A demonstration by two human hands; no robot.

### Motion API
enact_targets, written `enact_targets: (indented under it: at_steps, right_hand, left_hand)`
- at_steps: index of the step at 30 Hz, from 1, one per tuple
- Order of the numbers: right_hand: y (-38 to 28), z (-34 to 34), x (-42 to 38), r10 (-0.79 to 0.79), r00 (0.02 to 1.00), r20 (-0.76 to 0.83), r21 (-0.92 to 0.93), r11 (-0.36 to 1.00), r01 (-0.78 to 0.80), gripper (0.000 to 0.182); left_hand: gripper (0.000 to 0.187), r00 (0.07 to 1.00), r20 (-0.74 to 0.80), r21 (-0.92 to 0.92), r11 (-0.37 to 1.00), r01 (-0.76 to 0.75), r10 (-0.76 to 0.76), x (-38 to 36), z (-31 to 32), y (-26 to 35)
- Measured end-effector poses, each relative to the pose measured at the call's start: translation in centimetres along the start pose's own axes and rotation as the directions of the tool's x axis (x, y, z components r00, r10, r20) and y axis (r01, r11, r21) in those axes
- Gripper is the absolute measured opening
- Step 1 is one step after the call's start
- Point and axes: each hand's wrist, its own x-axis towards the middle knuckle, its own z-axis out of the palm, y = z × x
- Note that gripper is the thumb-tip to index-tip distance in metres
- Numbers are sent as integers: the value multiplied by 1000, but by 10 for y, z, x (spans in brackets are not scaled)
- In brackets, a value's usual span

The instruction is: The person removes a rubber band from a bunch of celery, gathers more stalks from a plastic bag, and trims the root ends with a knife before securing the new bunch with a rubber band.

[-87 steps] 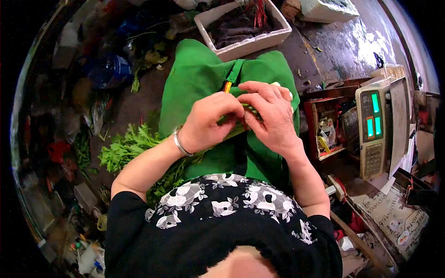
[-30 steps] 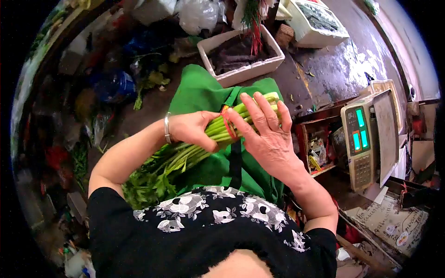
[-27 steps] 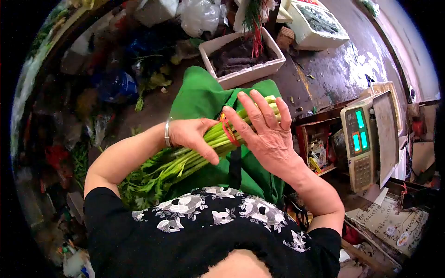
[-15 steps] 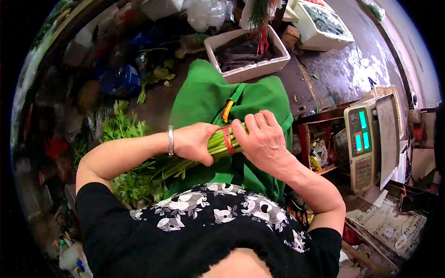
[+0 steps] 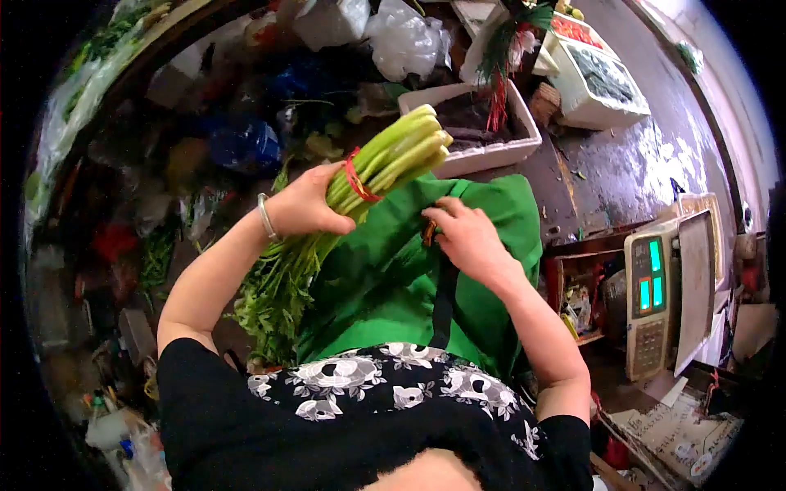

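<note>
A bunch of celery point(image 5: 399, 155) is tilted up over my lap, its pale cut ends pointing away and its leaves point(image 5: 270, 307) hanging down on the left. Around the stalks runs a red band point(image 5: 354, 178). My left hand point(image 5: 309, 203) is wrapped round the bunch just below that band. On the green apron point(image 5: 372, 299), my right hand point(image 5: 473, 244) has its fingers closed at a small bundle of orange and yellow ties point(image 5: 429, 232) fixed to a strap. The fingers partly hide this bundle.
A white foam box point(image 5: 491, 159) with dark long vegetables stands ahead. Another foam box point(image 5: 602, 90) is beyond it, at the upper right. To the right is a scale point(image 5: 648, 303) with a lit display, beside an open wooden box point(image 5: 581, 303). A blue bottle-like container point(image 5: 246, 146) lies at left.
My left hand has lifted and tilted the celery away to the upper left. My right hand has let go of the stalks and moved down to the ties on the apron.
</note>
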Motion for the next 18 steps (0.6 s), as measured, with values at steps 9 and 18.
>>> enact_targets:
  at_steps: [9,18]
  right_hand:
    - [33,-40,24,219,953,208,653,695,-302,19]
    - [78,-16,65,305,899,316,675,593,-438,15]
  left_hand:
    - [71,977,-89,116,976,-184,195,11,10,-3]
    - [62,965,249,-21,996,86,-78,58,-28,-22]
